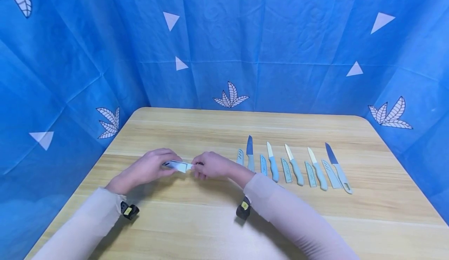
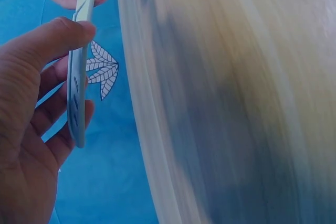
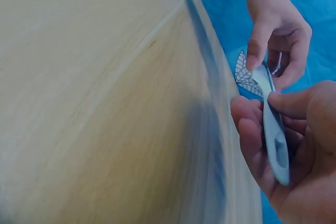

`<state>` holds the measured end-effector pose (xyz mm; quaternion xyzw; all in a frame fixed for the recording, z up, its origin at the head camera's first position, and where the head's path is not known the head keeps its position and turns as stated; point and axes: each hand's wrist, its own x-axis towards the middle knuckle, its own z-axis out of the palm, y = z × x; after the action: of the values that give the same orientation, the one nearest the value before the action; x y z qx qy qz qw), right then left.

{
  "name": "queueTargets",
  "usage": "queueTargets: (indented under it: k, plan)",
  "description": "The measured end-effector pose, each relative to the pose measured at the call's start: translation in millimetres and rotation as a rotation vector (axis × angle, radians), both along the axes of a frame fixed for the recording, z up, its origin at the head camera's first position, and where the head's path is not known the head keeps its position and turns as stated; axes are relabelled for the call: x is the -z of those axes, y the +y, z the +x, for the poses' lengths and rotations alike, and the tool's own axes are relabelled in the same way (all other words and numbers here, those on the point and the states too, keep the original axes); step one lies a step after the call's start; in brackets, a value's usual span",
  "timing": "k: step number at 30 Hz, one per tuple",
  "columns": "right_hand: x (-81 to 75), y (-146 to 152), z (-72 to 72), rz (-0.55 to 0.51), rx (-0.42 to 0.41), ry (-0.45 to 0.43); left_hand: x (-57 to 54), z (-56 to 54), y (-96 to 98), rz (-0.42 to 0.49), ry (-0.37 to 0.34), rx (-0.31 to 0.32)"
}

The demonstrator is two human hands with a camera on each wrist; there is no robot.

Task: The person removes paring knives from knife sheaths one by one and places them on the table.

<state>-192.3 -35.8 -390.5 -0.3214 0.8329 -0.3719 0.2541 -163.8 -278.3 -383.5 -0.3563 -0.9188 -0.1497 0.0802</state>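
My left hand (image 1: 154, 167) pinches a pale blue slotted knife sheath (image 2: 77, 95) between thumb and fingers, raised over the left part of the table. In my right hand (image 1: 214, 164) is a knife, gripped by its light blue handle (image 3: 274, 136), which has an oval hole near the end. Knife and sheath meet in line between the two hands, the handle pointing to the right. Most of the blade is hidden at the sheath; a short pale piece shows at the sheath's mouth in the head view.
On the right of the wooden table (image 1: 175, 229) lies a row of several knives, among them a dark-bladed knife (image 1: 331, 154) and a white-bladed knife (image 1: 296, 172). Matching sheaths, such as a blue sheath (image 1: 310, 174), lie beside them. A blue patterned curtain (image 1: 287, 38) surrounds the table.
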Motion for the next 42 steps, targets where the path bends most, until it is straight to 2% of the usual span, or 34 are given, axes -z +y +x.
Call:
queueTargets:
  k: [4,8,13,16,24,31,35,39,42]
  plan:
    - [0.8,2.7,0.4,-0.030,-0.002,-0.053,0.1,-0.2,2.0,0.024,-0.020,0.001]
    - [0.2,5.1,1.7,-0.040,0.004,-0.073,1.3,-0.6,2.2,0.052,-0.054,-0.036]
    - [-2.0,8.3,4.2,-0.052,0.006,-0.081,4.4,-2.2,1.1,0.114,-0.065,-0.079]
    - [-2.4,10.1,5.1,-0.063,0.012,-0.095,5.4,-3.4,0.3,0.157,-0.100,-0.106]
    - [-0.9,14.1,5.1,-0.098,0.036,-0.145,6.3,-4.1,0.8,0.257,-0.281,-0.196]
    - [-0.2,17.4,5.2,-0.110,0.041,-0.142,8.3,-4.3,2.3,0.361,-0.422,-0.241]
    - [0.5,20.5,5.0,-0.125,0.039,-0.138,9.0,-5.0,3.1,0.444,-0.526,-0.255]
    - [1.3,23.2,4.5,-0.138,0.033,-0.138,10.7,-5.9,4.4,0.565,-0.654,-0.263]
    - [1.8,24.8,4.5,-0.148,0.035,-0.149,13.3,-6.7,4.7,0.639,-0.715,-0.260]
